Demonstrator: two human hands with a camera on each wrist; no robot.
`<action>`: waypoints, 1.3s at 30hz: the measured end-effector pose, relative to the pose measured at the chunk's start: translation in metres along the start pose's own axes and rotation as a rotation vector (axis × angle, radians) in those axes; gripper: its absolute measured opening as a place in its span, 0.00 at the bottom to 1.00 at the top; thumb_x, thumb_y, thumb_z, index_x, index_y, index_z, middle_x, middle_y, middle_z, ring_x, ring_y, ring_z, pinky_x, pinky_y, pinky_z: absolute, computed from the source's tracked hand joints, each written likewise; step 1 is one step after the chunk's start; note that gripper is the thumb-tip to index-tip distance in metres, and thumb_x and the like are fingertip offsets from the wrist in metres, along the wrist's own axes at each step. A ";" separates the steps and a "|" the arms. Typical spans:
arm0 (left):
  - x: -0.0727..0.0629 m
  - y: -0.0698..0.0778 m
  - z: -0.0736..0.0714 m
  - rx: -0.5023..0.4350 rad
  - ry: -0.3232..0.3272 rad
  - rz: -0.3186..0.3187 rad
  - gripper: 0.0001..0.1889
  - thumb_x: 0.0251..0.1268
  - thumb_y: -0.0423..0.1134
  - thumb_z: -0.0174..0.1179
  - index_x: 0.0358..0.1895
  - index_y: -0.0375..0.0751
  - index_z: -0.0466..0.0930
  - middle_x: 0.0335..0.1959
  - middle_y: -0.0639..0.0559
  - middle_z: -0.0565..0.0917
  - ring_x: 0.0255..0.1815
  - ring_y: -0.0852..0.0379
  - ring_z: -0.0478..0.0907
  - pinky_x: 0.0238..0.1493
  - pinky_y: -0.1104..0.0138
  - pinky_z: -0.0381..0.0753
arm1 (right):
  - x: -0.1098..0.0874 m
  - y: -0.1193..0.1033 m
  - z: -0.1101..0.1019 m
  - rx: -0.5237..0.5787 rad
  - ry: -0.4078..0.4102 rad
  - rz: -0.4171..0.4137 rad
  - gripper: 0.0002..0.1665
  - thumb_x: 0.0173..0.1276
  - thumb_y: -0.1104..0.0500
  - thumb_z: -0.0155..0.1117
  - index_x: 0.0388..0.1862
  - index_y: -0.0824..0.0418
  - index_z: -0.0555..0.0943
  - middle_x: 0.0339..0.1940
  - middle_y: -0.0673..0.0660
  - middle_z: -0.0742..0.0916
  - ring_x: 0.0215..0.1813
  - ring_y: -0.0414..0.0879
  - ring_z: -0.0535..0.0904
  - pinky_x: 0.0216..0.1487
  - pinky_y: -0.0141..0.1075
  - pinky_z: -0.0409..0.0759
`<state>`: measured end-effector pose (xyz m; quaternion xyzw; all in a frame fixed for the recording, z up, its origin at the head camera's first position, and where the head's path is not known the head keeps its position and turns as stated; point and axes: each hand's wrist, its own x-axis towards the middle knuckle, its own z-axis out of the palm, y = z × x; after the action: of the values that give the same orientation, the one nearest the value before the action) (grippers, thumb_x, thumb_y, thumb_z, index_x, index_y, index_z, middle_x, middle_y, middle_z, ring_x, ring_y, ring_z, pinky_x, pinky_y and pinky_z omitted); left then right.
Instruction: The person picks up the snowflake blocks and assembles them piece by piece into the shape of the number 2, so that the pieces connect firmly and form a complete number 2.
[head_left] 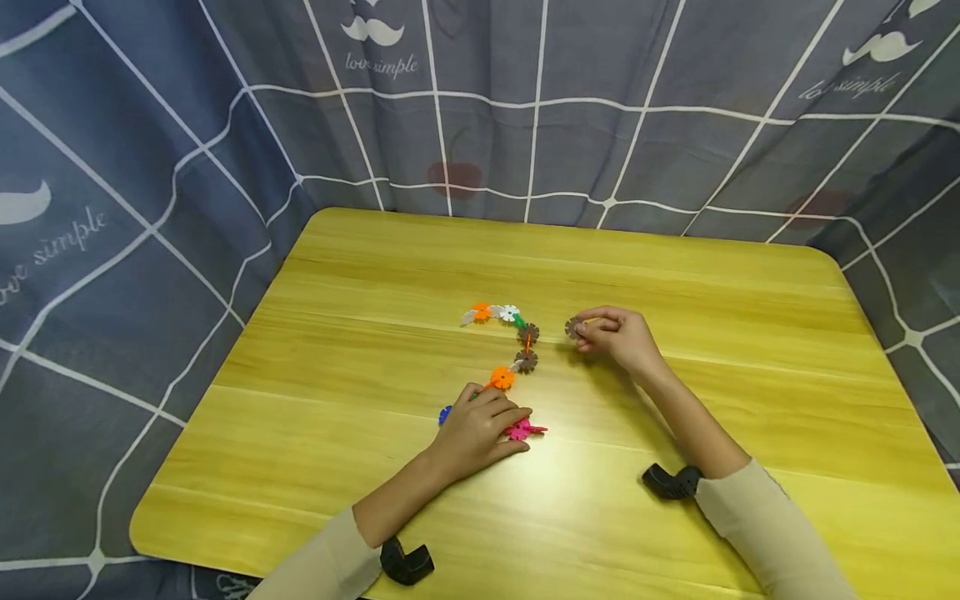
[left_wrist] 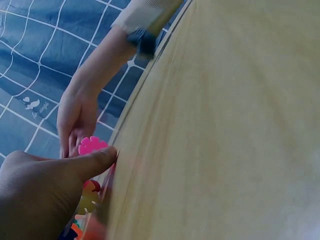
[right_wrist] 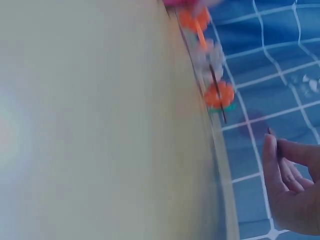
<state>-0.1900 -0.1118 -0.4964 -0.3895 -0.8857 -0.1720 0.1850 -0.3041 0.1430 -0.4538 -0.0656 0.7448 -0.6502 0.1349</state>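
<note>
My right hand [head_left: 618,337] pinches a brown notched snowflake disc [head_left: 573,327] between thumb and fingertips, just above the table and right of the chain. In the right wrist view the pinched disc shows only as a thin dark edge. A curved chain of linked snowflake discs lies on the table, with an orange disc [head_left: 482,312], a white disc [head_left: 509,313], brown discs [head_left: 527,360] and another orange disc [head_left: 502,378]. My left hand [head_left: 472,433] rests over the chain's near end and hides part of it. A pink disc [head_left: 517,430] shows between its thumb and forefinger, a blue disc [head_left: 445,415] at its left.
The yellow wood-grain table [head_left: 750,350] has rounded corners. A grey-blue checked curtain [head_left: 487,125] hangs behind it and along the sides. Black wrist devices [head_left: 670,482] sit at both sleeve cuffs.
</note>
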 end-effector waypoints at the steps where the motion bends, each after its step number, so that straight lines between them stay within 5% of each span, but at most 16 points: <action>1: 0.000 0.000 -0.001 -0.001 0.003 0.000 0.24 0.49 0.58 0.66 0.47 0.49 0.83 0.36 0.61 0.83 0.42 0.61 0.74 0.46 0.64 0.66 | -0.010 0.001 0.000 0.016 -0.018 0.015 0.19 0.64 0.64 0.61 0.52 0.72 0.74 0.35 0.63 0.86 0.35 0.58 0.83 0.41 0.48 0.79; 7: 0.000 -0.002 0.001 -0.009 0.024 0.016 0.21 0.53 0.57 0.64 0.45 0.47 0.84 0.36 0.60 0.83 0.42 0.60 0.74 0.45 0.64 0.65 | -0.057 0.015 0.009 0.118 -0.073 0.106 0.21 0.65 0.65 0.60 0.52 0.75 0.71 0.38 0.66 0.85 0.35 0.56 0.83 0.42 0.48 0.79; 14: -0.001 -0.002 0.004 -0.002 0.044 0.026 0.21 0.55 0.57 0.62 0.44 0.45 0.84 0.36 0.58 0.83 0.42 0.59 0.75 0.46 0.63 0.66 | -0.084 0.033 0.034 0.150 -0.124 0.161 0.20 0.64 0.63 0.61 0.48 0.77 0.71 0.33 0.70 0.84 0.32 0.55 0.84 0.37 0.45 0.81; 39: 0.000 0.004 0.005 0.016 0.087 0.079 0.16 0.56 0.51 0.64 0.45 0.47 0.84 0.35 0.54 0.82 0.36 0.60 0.79 0.43 0.65 0.70 | -0.109 0.041 0.066 0.303 -0.104 0.149 0.17 0.66 0.65 0.58 0.41 0.77 0.64 0.35 0.73 0.83 0.36 0.61 0.83 0.39 0.46 0.80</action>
<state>-0.1882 -0.1071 -0.4998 -0.4149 -0.8621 -0.1742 0.2331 -0.1778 0.1159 -0.4891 -0.0224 0.6330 -0.7391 0.2294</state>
